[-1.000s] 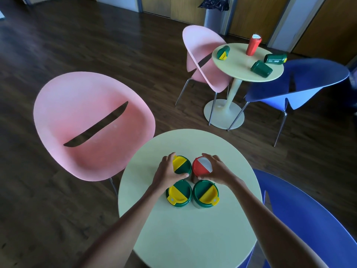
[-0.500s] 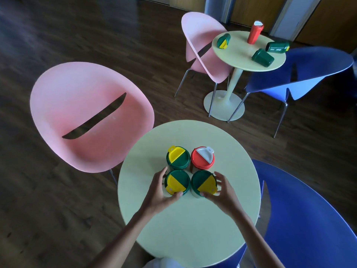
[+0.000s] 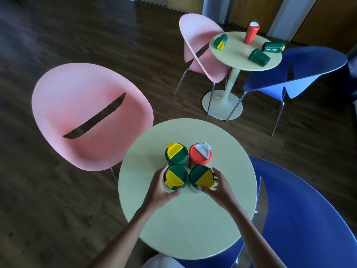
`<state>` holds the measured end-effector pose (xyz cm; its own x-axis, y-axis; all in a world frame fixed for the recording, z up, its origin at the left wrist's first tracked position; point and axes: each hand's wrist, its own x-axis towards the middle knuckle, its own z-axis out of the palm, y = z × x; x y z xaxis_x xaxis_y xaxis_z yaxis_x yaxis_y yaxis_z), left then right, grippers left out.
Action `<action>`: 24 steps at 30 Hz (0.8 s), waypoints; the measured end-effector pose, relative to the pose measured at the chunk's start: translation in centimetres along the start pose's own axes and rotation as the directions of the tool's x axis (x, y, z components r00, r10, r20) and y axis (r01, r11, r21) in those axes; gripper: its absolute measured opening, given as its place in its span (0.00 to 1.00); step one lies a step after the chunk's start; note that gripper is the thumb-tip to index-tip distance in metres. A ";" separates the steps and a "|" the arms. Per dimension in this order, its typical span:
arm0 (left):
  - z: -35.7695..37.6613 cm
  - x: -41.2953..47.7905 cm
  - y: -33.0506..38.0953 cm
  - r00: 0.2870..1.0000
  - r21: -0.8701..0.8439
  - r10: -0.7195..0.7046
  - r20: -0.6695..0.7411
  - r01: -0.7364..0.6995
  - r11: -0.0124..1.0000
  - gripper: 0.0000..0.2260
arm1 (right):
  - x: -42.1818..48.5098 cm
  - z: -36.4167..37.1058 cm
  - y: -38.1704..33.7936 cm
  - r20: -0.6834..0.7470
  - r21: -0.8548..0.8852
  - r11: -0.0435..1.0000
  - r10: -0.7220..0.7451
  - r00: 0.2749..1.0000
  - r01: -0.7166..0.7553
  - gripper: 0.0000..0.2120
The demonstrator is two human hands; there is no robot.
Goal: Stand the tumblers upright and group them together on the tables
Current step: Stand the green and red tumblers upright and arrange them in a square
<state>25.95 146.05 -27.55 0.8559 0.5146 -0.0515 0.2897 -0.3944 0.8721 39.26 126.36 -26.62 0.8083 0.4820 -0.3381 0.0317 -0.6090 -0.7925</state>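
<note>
Several tumblers stand upright in a tight square on the near round table point(image 3: 193, 225). At the back are a green-and-yellow-lidded tumbler point(image 3: 176, 153) and a red tumbler with a white flap point(image 3: 200, 153). My left hand point(image 3: 161, 187) wraps the front left green tumbler point(image 3: 176, 176). My right hand point(image 3: 218, 185) wraps the front right green tumbler point(image 3: 201, 176). On the far table point(image 3: 237, 60) a red tumbler point(image 3: 250, 33) stands upright, and three green tumblers point(image 3: 220, 41) point(image 3: 258, 57) point(image 3: 273, 47) lie on their sides.
A pink chair point(image 3: 87, 117) stands left of the near table, a blue chair point(image 3: 309, 219) to its right. By the far table are a pink chair point(image 3: 201, 49) and a blue chair point(image 3: 301, 72). The floor is dark wood.
My hands left the two back tumblers and came to the two front ones, cupping their sides. The view tilted slightly.
</note>
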 end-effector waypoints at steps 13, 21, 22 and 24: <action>-0.7 4.7 7.8 0.796 0.492 0.517 0.315 -0.602 0.629 0.17 | -10.2 -6.0 -0.7 -0.392 -0.539 0.802 0.031 0.920 -0.257 0.24; 9.3 -2.7 14.2 0.541 0.440 0.408 0.736 -0.839 0.320 0.22 | -24.1 -7.3 3.6 -0.615 -0.460 0.661 0.244 0.749 -0.593 0.24; 10.4 -4.1 15.3 0.502 0.413 0.413 0.760 -0.864 0.289 0.21 | -26.1 -7.6 4.3 -0.635 -0.435 0.653 0.267 0.725 -0.621 0.25; 12.7 -7.2 17.4 0.422 0.343 0.440 0.792 -0.905 0.250 0.21 | -30.1 -8.3 5.7 -0.670 -0.378 0.640 0.310 0.675 -0.669 0.26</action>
<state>30.25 125.85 -18.18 0.8282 -0.5599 -0.0234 -0.5555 -0.8258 0.0971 19.99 103.12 -16.77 0.9491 -0.2851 -0.1335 -0.2980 -0.9504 -0.0889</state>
